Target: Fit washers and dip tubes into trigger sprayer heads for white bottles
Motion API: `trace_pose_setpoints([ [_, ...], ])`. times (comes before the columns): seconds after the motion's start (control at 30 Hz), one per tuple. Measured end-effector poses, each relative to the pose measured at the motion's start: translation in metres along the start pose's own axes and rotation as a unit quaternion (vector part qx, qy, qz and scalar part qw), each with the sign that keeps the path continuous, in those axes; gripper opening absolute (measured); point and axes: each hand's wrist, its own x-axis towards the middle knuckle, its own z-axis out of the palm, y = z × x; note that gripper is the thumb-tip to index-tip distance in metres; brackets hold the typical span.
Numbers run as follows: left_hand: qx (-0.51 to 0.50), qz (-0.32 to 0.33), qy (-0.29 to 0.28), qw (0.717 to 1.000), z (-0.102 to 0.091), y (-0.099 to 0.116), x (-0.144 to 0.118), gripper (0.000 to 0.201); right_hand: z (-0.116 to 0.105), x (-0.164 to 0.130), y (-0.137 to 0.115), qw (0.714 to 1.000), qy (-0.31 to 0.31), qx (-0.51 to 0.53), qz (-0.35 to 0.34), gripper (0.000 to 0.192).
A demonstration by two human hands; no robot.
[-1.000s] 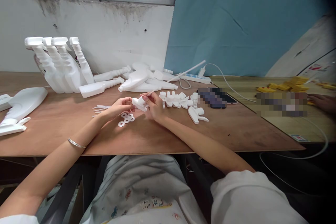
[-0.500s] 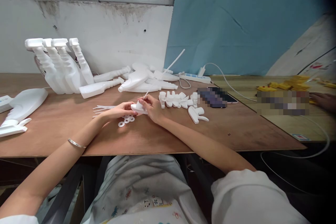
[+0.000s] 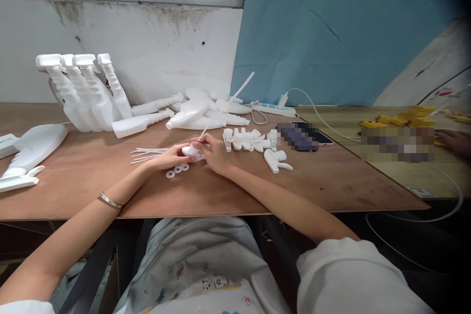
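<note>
We hold a white spray head [image 3: 192, 151] low over the worktop [image 3: 235, 191], near its centre. Our left hand [image 3: 172, 157] grips the spray head from the 9 o'clock side, its fingers closed around the body. Our right hand [image 3: 215, 153] meets it from the 3 o'clock side; its fingers pinch the lower end of a thin white dip tube [image 3: 235, 96] where the tube enters the spray head. The tube rises toward 1 o'clock, tilted over the worktop.

Directly at 6 o'clock of the spray head, several white washers [image 3: 177, 170] lie flat on the worktop, close to our left hand. At 9 o'clock of our left hand lies a loose bundle of spare tubes [image 3: 144, 153]. At 3 o'clock of our right hand stands a cluster of loose spray heads [image 3: 250, 140]. At 11 o'clock, assembled bottles [image 3: 83, 93] lean against the wall, with further bottles [image 3: 195, 110] lying flat at 12 o'clock. A power strip [image 3: 270, 109] lies at 1 o'clock. At the far 3 o'clock edge, another person's hand [image 3: 452, 141] rests near yellow parts [image 3: 401, 118].
</note>
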Motion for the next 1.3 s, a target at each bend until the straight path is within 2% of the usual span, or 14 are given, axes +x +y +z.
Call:
trace_pose_setpoints([
  [0.17, 0.061, 0.048, -0.009, 0.997, 0.0, -0.003, 0.003, 0.026, 0.001, -0.003, -0.006, 0.997, -0.049, -0.036, -0.049, 0.012],
  [0.3, 0.1, 0.073, -0.012, 0.992, -0.001, -0.007, 0.004, 0.021, 0.002, -0.004, -0.001, 0.994, -0.059, -0.058, -0.075, 0.01],
  [0.63, 0.143, 0.06, -0.03, 0.987, -0.003, -0.014, 0.007, 0.022, 0.004, -0.006, 0.009, 0.985, -0.071, -0.094, -0.128, 0.015],
  [1.03, 0.174, 0.026, -0.041, 0.984, -0.003, -0.01, 0.007, 0.037, 0.006, -0.007, 0.012, 0.986, -0.057, -0.104, -0.12, 0.013],
  [1.3, 0.179, 0.016, -0.052, 0.982, -0.003, -0.008, 0.007, 0.04, 0.008, -0.008, 0.009, 0.992, -0.041, -0.086, -0.082, 0.011],
])
